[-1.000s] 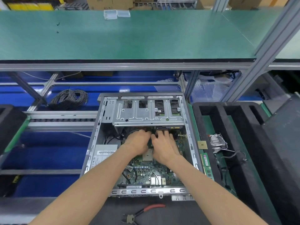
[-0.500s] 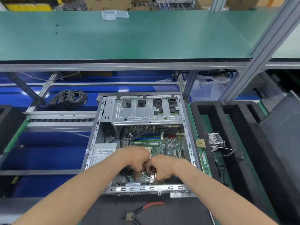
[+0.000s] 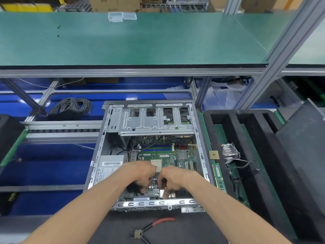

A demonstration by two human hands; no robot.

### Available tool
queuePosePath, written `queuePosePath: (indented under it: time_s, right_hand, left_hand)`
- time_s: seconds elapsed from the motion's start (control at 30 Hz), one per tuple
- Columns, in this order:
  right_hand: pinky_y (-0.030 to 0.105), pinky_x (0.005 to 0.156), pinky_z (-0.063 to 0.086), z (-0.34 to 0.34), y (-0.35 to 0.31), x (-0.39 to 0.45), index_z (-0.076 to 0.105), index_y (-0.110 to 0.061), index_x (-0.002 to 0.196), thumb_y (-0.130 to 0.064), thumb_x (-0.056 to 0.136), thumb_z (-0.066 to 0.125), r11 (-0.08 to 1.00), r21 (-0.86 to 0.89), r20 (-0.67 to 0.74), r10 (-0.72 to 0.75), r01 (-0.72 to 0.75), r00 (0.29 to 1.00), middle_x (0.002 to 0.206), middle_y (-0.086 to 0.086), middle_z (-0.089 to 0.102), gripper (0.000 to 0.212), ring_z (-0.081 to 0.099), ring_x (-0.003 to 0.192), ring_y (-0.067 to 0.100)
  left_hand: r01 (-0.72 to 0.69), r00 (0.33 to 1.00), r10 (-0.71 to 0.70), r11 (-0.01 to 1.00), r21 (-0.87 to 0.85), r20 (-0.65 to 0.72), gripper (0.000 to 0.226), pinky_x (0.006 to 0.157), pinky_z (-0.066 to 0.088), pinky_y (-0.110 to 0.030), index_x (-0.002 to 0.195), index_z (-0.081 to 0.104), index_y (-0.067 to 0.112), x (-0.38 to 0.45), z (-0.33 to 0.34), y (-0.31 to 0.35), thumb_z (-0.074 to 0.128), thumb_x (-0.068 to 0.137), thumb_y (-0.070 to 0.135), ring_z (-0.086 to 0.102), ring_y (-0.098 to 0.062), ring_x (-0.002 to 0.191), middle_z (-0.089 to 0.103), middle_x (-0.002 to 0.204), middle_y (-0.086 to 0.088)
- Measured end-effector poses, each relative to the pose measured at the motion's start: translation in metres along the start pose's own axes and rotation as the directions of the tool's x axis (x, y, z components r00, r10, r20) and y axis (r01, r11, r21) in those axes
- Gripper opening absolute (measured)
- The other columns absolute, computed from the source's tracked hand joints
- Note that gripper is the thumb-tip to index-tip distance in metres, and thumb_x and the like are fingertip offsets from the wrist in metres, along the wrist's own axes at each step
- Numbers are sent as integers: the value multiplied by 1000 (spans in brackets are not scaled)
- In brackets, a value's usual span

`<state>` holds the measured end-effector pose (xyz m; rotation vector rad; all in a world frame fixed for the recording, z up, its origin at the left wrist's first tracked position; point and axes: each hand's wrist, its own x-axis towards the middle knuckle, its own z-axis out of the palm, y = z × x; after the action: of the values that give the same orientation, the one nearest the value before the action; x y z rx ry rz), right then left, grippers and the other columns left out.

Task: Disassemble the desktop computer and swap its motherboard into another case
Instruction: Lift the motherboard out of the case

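Note:
An open grey computer case [image 3: 98, 152] lies flat in front of me with a green motherboard [image 3: 161, 155] inside. A metal drive cage [image 3: 156, 122] spans its far end, and a power supply with a white label [image 3: 110, 166] sits at the left. My left hand [image 3: 140, 175] and my right hand [image 3: 174, 178] are both inside the case at the near end of the motherboard, knuckles up and fingers curled down onto the board by its rear ports. What the fingers hold is hidden.
Red-handled pliers [image 3: 153, 226] lie on the dark mat in front of the case. At the right a black foam tray [image 3: 233, 124] holds a heatsink [image 3: 230, 152], a CPU chip [image 3: 213, 154] and a memory stick [image 3: 219, 175]. A cable coil [image 3: 72, 107] lies at the far left.
Both hands have come back from the middle of the motherboard under the drive cage to its near end, and their fingers have curled down there.

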<state>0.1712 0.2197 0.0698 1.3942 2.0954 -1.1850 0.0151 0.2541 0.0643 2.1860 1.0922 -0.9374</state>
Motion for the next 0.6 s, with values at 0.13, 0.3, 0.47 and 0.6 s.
queuePosePath:
  time_s: [0.13,0.3,0.47,0.6]
  right_hand:
    - [36,88,56,1,-1,1,73,-19,109,-14,82,83,1000,-9,17,17,-17,1000,112,9,65,30,64,94,28]
    - [35,85,56,1,0,3,72,-15,113,-7,87,77,999,-33,20,9,-8,1000,107,7,63,28,60,88,25]
    - [35,83,56,2,-2,2,71,-14,113,-1,91,69,999,-51,18,2,-1,1000,102,6,63,26,59,84,24]
    - [38,87,58,2,-2,1,71,-16,115,-1,90,69,998,-64,20,1,0,1000,115,10,67,28,64,92,29]
  left_hand:
    - [4,1000,-4,1000,-25,30,17,84,56,-39,77,73,18,0,-1,-1,88,71,23,65,-19,87,71,84,3]
    - [0,999,2,999,-41,53,24,89,55,-42,61,65,25,-2,-4,-1,84,75,19,65,-20,91,65,74,9]
    - [6,998,-4,999,-42,61,26,92,54,-43,60,63,27,-4,-3,-1,84,75,20,64,-20,93,63,74,10]
    - [2,998,2,999,-54,68,26,91,54,-42,60,64,27,-4,-5,-1,83,75,20,64,-20,93,64,75,10]
